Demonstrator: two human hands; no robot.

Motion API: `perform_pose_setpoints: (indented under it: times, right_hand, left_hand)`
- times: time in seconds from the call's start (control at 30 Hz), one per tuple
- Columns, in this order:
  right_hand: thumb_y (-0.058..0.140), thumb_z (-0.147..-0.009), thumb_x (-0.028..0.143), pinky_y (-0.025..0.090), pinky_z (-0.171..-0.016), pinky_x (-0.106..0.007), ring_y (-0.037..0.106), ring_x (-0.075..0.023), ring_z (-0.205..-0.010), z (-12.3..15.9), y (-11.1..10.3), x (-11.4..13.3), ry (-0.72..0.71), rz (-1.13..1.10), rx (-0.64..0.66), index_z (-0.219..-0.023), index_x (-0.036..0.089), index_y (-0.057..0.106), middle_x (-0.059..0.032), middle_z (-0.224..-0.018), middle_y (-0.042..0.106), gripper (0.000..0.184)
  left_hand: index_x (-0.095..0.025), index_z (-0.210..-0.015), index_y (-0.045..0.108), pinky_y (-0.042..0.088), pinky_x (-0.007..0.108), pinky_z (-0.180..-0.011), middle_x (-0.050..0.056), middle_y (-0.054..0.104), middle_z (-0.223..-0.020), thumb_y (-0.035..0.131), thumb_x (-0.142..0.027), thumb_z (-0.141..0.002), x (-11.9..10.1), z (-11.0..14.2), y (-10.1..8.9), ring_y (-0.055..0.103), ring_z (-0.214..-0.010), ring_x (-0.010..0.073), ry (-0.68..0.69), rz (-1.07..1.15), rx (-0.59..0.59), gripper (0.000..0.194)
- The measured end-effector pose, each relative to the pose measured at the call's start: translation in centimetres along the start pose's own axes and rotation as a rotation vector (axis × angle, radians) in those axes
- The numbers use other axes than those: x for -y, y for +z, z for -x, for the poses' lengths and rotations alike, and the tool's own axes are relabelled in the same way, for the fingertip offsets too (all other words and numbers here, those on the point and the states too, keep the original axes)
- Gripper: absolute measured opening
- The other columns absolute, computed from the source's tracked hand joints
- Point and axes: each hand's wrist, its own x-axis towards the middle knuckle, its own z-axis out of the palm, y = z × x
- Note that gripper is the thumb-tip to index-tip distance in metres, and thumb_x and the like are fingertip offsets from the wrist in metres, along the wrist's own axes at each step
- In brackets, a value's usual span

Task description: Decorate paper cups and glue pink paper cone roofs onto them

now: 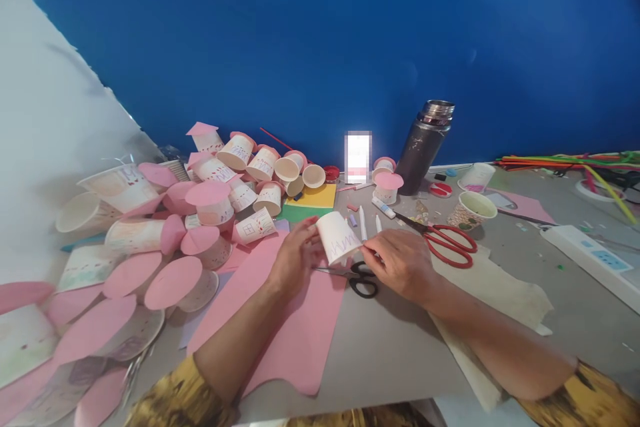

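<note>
My left hand (295, 255) and my right hand (400, 260) hold a white paper cup (337, 237) between them, tilted on its side above the table. A purple zigzag line runs along the cup near its rim. My left fingers curl round the cup's bottom end. My right fingers pinch at its rim; whether they hold a pen there is hidden. Black-handled scissors (359, 279) lie just under the cup, on the edge of a pink paper sheet (295, 327).
A heap of decorated paper cups with pink cone lids (200, 233) fills the left. Red scissors (447, 240), a patterned cup (470, 210), a dark flask (425, 147), a glue stick (383, 207), yellow and green paper (313, 200), pipe cleaners (570, 163) and a power strip (595, 260) lie around.
</note>
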Motion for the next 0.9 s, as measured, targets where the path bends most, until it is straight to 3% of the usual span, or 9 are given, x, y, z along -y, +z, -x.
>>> perform_pose_setpoints:
  times: [0.07, 0.13, 0.23, 0.3, 0.37, 0.43, 0.63, 0.77, 0.9]
  right_hand:
    - [0.059, -0.095, 0.016, 0.029, -0.058, -0.032, 0.049, -0.0154, -0.055, -0.2, 0.0, -0.2, 0.016, 0.114, -0.036, -0.066, 0.021, 0.057, 0.0005, -0.055, 0.055, 0.029]
    - [0.059, -0.094, 0.015, 0.028, -0.058, -0.033, 0.048, -0.0153, -0.055, -0.3, 0.1, -0.4, 0.028, 0.193, -0.047, -0.064, 0.022, 0.055, 0.0011, -0.053, 0.054, 0.031]
    - [0.058, -0.094, 0.014, 0.029, -0.059, -0.033, 0.049, -0.0151, -0.055, -0.5, 0.4, -0.4, 0.028, 0.24, -0.039, -0.064, 0.022, 0.054, 0.0013, -0.053, 0.054, 0.032]
    - [0.059, -0.094, 0.014, 0.029, -0.06, -0.033, 0.049, -0.0149, -0.056, -0.6, 0.7, 0.0, 0.012, 0.239, -0.045, -0.063, 0.021, 0.054, 0.0013, -0.054, 0.054, 0.032]
    - [0.06, -0.095, 0.015, 0.029, -0.06, -0.033, 0.048, -0.0146, -0.056, -0.6, 1.0, 0.4, -0.012, 0.231, -0.058, -0.062, 0.021, 0.053, 0.0015, -0.054, 0.053, 0.033]
    - [0.059, -0.096, 0.016, 0.028, -0.06, -0.034, 0.047, -0.0146, -0.055, -0.6, 1.2, 0.9, -0.037, 0.221, -0.057, -0.061, 0.021, 0.053, 0.0017, -0.053, 0.053, 0.035]
    - [0.061, -0.098, 0.018, 0.029, -0.061, -0.033, 0.052, -0.0144, -0.056, -0.7, 1.3, 1.3, -0.038, 0.153, -0.027, -0.068, 0.019, 0.06, 0.0013, -0.056, 0.058, 0.03]
    - [0.062, -0.1, 0.028, 0.033, -0.063, -0.031, 0.059, -0.0147, -0.06, -0.3, 1.0, 0.3, 0.07, 0.045, -0.007, -0.081, 0.019, 0.067, 0.0007, -0.062, 0.066, 0.022]
    - [0.054, -0.101, 0.029, 0.034, -0.057, -0.029, 0.061, -0.0146, -0.054, 0.8, 1.0, -2.3, 0.226, -0.012, 0.073, -0.074, 0.022, 0.064, 0.0012, -0.06, 0.066, 0.03]
  left_hand:
    - [-0.018, -0.085, 0.063, 0.047, 0.026, -0.058, 0.0, 0.065, -0.071, 0.077, -0.034, -0.078, 0.2, 0.2, 0.1, 0.061, -0.061, 0.0141, 0.068, -0.143, -0.105, 0.023]
    - [-0.015, -0.071, 0.061, 0.044, 0.023, -0.053, -0.001, 0.059, -0.06, 0.078, -0.034, -0.079, 0.4, 0.8, 0.5, 0.055, -0.052, 0.0106, 0.045, -0.233, -0.051, 0.026]
    - [-0.01, -0.084, 0.072, 0.046, 0.023, -0.052, 0.004, 0.066, -0.073, 0.079, -0.035, -0.079, 0.9, 2.0, 1.7, 0.058, -0.055, 0.0106, -0.079, -0.153, 0.107, 0.026]
    - [-0.01, -0.096, 0.074, 0.048, 0.022, -0.052, 0.006, 0.068, -0.082, 0.08, -0.032, -0.08, 1.4, 2.5, 2.3, 0.059, -0.057, 0.0102, -0.185, 0.005, 0.103, 0.028]
    - [-0.009, -0.093, 0.072, 0.051, 0.022, -0.055, 0.006, 0.067, -0.084, 0.078, -0.025, -0.083, 1.9, 2.6, 2.7, 0.058, -0.059, 0.0093, -0.24, 0.147, 0.05, 0.02]
    - [-0.009, -0.084, 0.07, 0.053, 0.023, -0.057, 0.005, 0.065, -0.08, 0.073, -0.022, -0.087, 2.1, 2.3, 2.6, 0.056, -0.058, 0.0086, -0.245, 0.233, 0.016, 0.013]
    - [-0.009, -0.076, 0.067, 0.051, 0.021, -0.055, 0.004, 0.063, -0.072, 0.07, -0.019, -0.089, 1.9, 1.7, 1.9, 0.053, -0.055, 0.0076, -0.211, 0.28, 0.015, 0.017]
    - [-0.009, -0.073, 0.066, 0.048, 0.019, -0.05, 0.003, 0.064, -0.07, 0.073, -0.017, -0.085, 0.9, 1.7, 2.1, 0.053, -0.053, 0.0075, -0.165, 0.265, -0.007, 0.016]
    - [-0.009, -0.07, 0.064, 0.046, 0.018, -0.048, 0.003, 0.064, -0.068, 0.072, -0.014, -0.084, -0.8, 2.4, 2.1, 0.053, -0.05, 0.0068, -0.167, 0.234, -0.078, 0.017]
